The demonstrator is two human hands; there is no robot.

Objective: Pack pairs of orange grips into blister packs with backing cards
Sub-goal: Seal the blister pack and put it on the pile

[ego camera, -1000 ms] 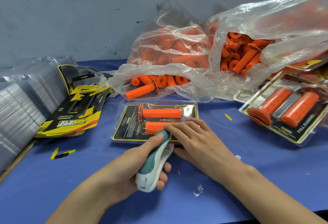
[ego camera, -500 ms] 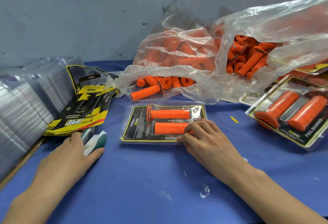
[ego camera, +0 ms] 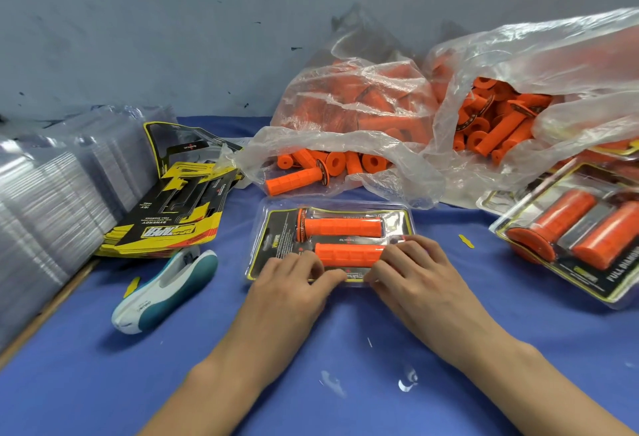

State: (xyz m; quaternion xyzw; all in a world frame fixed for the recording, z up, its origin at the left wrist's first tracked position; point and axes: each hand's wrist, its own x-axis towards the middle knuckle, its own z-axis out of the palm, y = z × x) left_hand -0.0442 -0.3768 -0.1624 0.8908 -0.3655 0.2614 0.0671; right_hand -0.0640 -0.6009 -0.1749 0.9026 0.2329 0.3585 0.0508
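Note:
A clear blister pack (ego camera: 276, 231) with a black-and-yellow backing card lies on the blue table in front of me. Two orange grips sit in it, the far grip (ego camera: 342, 226) and the near grip (ego camera: 349, 254). My left hand (ego camera: 294, 283) holds the pack's near edge at the left, fingers curled on top and thumb along the edge. My right hand (ego camera: 415, 273) holds the near edge at the right in the same way, its fingertips over the end of the near grip.
A teal-and-white stapler (ego camera: 166, 290) lies left of the pack. Behind it are a pile of backing cards (ego camera: 173, 217) and stacks of empty clear blisters (ego camera: 45, 200). Two plastic bags of loose grips (ego camera: 345, 107) (ego camera: 501, 131) stand at the back. Filled packs (ego camera: 570, 228) lie right.
My left hand put the stapler down at the left, then came back to the pack's near edge. My right hand stayed on the pack.

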